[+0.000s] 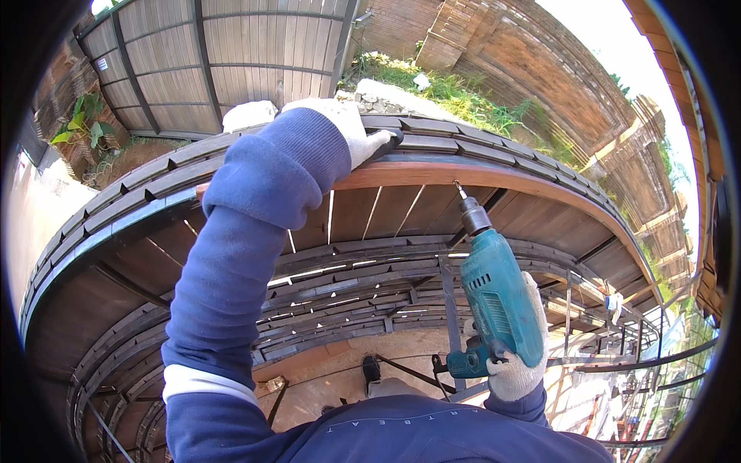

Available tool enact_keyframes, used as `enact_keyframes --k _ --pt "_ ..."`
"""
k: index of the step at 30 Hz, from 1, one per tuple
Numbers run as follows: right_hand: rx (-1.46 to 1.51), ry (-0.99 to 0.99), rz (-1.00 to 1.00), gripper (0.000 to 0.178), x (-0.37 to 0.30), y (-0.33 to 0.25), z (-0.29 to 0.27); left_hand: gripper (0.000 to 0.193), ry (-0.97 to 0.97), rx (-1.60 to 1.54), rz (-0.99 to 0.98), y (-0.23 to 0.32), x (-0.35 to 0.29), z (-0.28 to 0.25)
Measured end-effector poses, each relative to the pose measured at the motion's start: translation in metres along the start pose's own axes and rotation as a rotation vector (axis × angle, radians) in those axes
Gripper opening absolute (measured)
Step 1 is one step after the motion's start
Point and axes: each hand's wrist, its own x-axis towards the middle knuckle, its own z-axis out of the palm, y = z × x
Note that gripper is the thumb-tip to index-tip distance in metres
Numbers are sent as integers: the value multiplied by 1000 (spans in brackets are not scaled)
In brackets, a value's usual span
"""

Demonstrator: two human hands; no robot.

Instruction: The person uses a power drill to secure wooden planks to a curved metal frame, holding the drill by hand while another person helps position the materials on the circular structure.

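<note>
In my right hand (519, 376), which wears a pale glove, is a teal power drill (494, 282), gripped by its handle. The drill points away from me, and its bit (460, 189) meets a long reddish wooden board (421, 174). This board runs along the curved edge of a frame of dark slats (471, 150). My left hand (351, 127), also gloved, is closed over the board's upper edge and the slats left of the bit. The blue sleeve hides part of it, and most of its fingers are out of sight.
Below me, metal framework (451, 316) and curved slat rows descend to the ground, where a dark shoe (372, 370) shows. Beyond the edge are a panelled wooden gate (270, 62), pale rocks (394, 99), grass and a brick wall (532, 65). A tiled roof edge is at far right.
</note>
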Motion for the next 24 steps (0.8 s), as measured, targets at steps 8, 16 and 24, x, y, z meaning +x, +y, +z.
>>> enact_keyframes --k 8,16,24 --pt "-364 4 45 114 -30 2 -31 73 228 -10 -74 12 11 26" --pt "-416 6 64 110 -27 -1 -23 70 32 9 -91 11 15 18" --pt "-435 -35 54 106 -24 -6 -24 62 189 -55 -139 4 0 22"
